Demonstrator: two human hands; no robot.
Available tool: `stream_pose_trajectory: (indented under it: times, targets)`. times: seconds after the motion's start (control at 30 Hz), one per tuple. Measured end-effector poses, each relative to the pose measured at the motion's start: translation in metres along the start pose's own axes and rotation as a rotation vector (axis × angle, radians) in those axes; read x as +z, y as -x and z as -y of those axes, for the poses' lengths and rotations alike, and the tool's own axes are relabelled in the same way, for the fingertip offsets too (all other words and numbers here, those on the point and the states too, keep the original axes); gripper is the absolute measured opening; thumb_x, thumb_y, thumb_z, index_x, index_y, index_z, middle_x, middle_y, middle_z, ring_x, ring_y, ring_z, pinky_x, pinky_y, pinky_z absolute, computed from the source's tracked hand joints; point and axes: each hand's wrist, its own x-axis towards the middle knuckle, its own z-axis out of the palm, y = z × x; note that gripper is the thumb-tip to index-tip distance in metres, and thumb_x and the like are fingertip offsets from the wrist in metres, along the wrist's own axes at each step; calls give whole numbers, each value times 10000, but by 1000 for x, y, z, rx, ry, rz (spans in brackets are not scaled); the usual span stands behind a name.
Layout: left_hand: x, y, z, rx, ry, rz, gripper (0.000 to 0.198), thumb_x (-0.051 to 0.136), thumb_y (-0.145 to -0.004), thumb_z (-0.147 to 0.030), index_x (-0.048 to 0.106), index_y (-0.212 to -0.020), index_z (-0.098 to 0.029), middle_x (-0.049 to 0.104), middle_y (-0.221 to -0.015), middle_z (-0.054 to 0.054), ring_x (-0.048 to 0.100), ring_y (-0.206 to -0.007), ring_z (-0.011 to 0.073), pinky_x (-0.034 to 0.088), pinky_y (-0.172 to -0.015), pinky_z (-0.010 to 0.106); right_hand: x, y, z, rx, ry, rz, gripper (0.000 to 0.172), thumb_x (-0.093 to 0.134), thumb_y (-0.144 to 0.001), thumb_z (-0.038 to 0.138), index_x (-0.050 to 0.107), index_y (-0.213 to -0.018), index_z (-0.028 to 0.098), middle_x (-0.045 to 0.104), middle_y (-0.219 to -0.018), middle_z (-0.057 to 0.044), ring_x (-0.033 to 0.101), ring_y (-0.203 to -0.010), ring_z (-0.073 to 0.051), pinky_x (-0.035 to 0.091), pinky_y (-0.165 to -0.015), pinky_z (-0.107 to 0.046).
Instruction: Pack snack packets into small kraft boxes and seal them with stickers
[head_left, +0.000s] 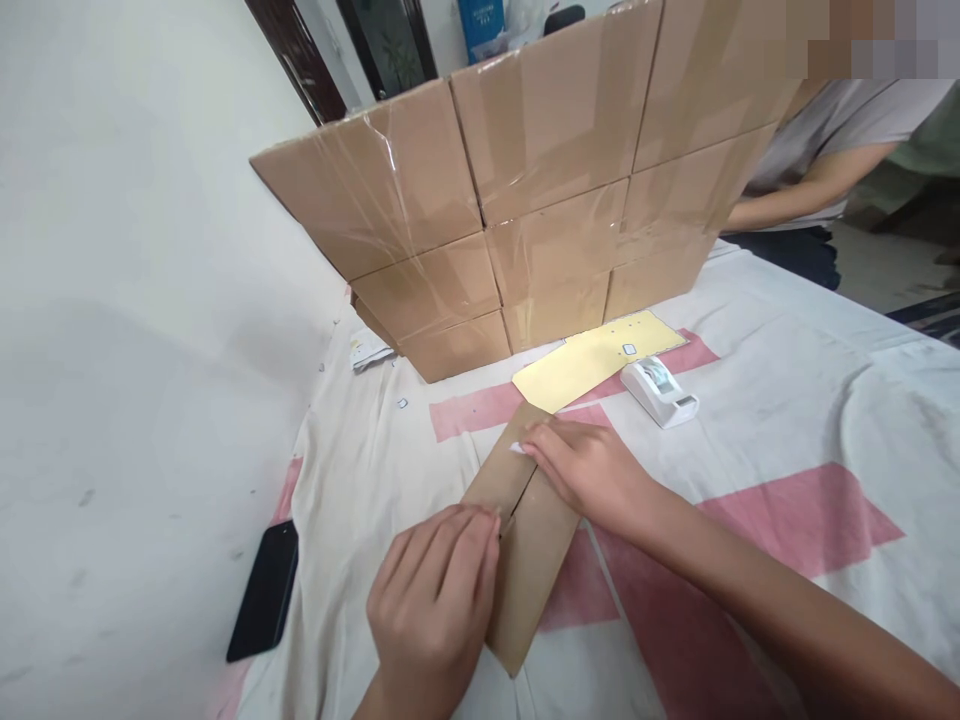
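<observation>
A flat piece of brown cardboard (551, 525) lies slantwise on the cloth, with a seam running along its middle. My left hand (439, 580) is closed at the near part of that seam, its fingertips pinching the edge there. Over the far end, my right hand (581, 465) is closed too, thumb and finger together on a small white strip (517, 448) against the cardboard. My fingers cover much of the strip, so its kind is unclear. A white tape dispenser (660, 392) stands just beyond my right hand.
Several taped brown boxes (555, 250) form a wall across the back. A yellow sheet (592, 358) lies before them. To the left, a black phone (264, 590) rests near the white wall (135, 300). Another person's arm (810, 190) shows at the right, behind the boxes.
</observation>
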Motion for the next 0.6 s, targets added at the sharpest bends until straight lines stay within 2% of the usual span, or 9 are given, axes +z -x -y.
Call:
stream_pose_trajectory:
  times: [0.13, 0.2, 0.37, 0.53, 0.6]
  targets:
    - [8, 9, -9, 35, 112, 44, 178, 694, -841, -14, 689, -986, -117, 779, -894, 57, 741, -868, 200, 515, -795, 326, -1, 8, -4, -118, -198, -305, 123, 490, -995, 127, 590, -956, 187, 720, -841, -74, 689, -823, -194, 568, -772, -346]
    - [10, 13, -10, 31, 124, 42, 188, 687, -841, -4, 694, -990, -118, 782, -891, 61, 746, -871, 206, 528, -793, 326, -1, 10, -7, -205, -248, -342, 115, 517, -972, 116, 597, -971, 198, 727, -867, -75, 697, -862, -201, 584, -798, -365]
    - [13, 19, -7, -4, 165, 8, 264, 704, -810, 31, 686, -1037, -103, 782, -967, 110, 735, -864, 173, 552, -767, 273, 0, 10, -12, -343, -281, -273, 146, 514, -973, 115, 620, -1027, 200, 753, -939, -84, 709, -899, -206, 576, -816, -381]
    - [15, 20, -4, -19, 170, 87, 271, 676, -855, -12, 662, -1095, -136, 775, -897, 49, 706, -748, 132, 538, -718, 261, -4, 6, -9, -197, -214, -79, 201, 472, -1013, 165, 649, -921, 186, 686, -744, -34, 628, -675, -159, 508, -659, -302]
    - [13, 17, -2, -23, 168, 82, 251, 684, -847, -6, 666, -1062, -133, 770, -881, 45, 700, -748, 133, 522, -713, 266, -6, 4, -7, -162, -206, -32, 217, 478, -1013, 175, 645, -874, 172, 660, -732, -39, 596, -669, -158, 473, -629, -291]
